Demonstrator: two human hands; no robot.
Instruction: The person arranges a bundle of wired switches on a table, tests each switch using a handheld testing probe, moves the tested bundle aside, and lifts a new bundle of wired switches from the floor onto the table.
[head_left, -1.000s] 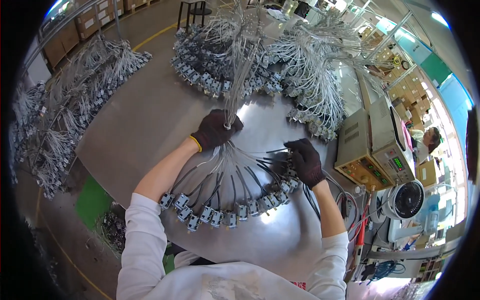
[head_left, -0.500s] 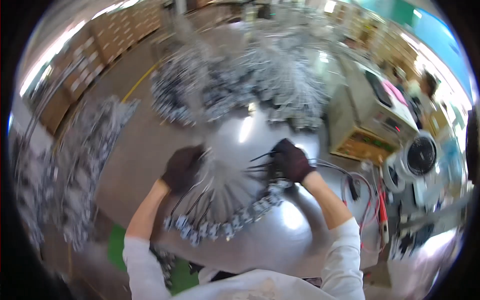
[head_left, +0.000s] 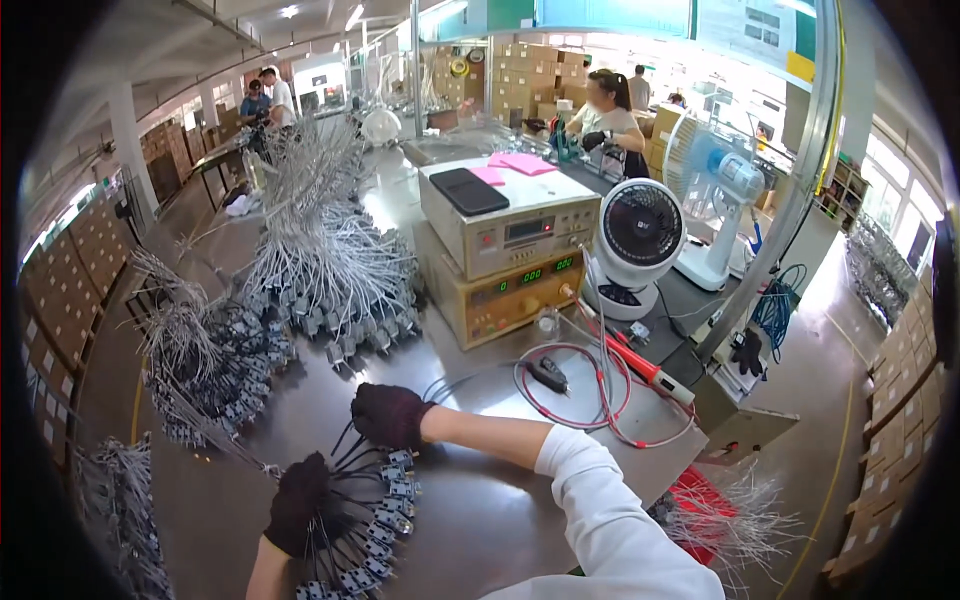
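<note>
Head view now: the right hand (head_left: 390, 415) clenches its fingers around dark wires (head_left: 350, 463), the left hand (head_left: 298, 505) lies over them, grip impossible to tell, plugs (head_left: 384, 532) fan across the counter (head_left: 470, 520), apparently being sorted, and the next move calls for keeping wires untangled.

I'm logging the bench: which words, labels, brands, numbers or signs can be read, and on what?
No wording or digits copied here; only where they stand:
Orange-fronted instrument: lit green digits.
Grey instrument above it: panel markings, too small to read.
Small white fan: hub mark, too small to read.
Stacked cartons: pale labels, too small to read.
</note>
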